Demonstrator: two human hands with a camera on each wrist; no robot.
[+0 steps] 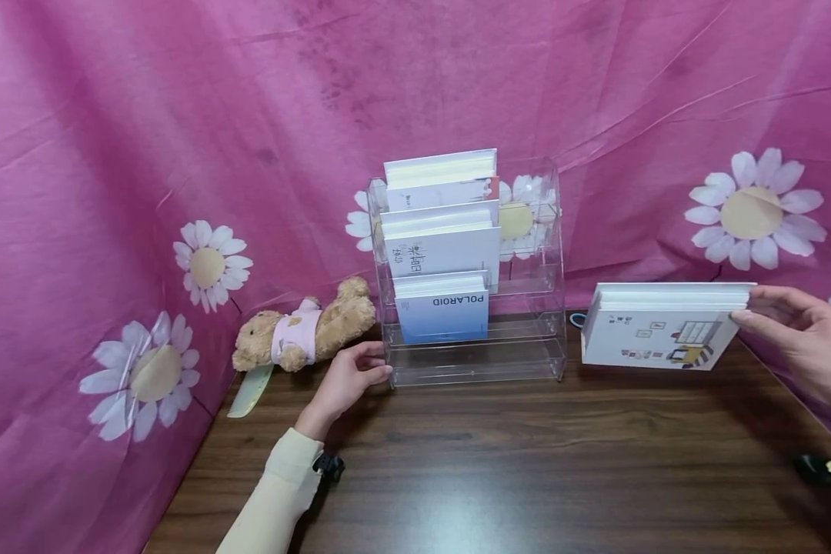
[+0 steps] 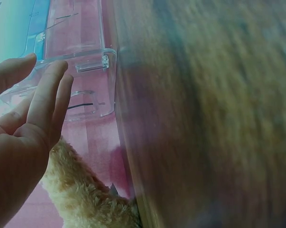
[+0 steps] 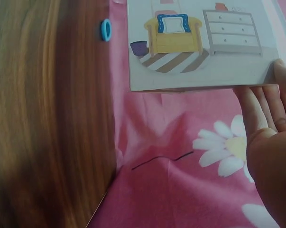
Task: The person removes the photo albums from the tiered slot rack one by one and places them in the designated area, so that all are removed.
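Observation:
On the right, my right hand (image 1: 806,338) pinches the edge of a white photo album (image 1: 654,331), thumb on its cover and fingers behind. The album is held upright above the tabletop; its cover shows a drawn room, with a yellow armchair and a dresser in the right wrist view. A clear acrylic tiered rack (image 1: 478,375) stands mid-table. My left hand (image 1: 346,385) touches the rack's lower left side with mostly straight fingers. Several albums stand in the rack's left half, among them a blue one (image 1: 443,315) marked POLAROID and a white one (image 1: 450,250) above it.
A plush bear (image 1: 294,338) in a pink top lies left of the rack, with a pale green flat item (image 1: 251,391) partly under it. A light blue ring (image 3: 106,30) lies near the table's back edge. Pink flowered cloth (image 1: 457,77) hangs behind the wooden table (image 1: 526,462).

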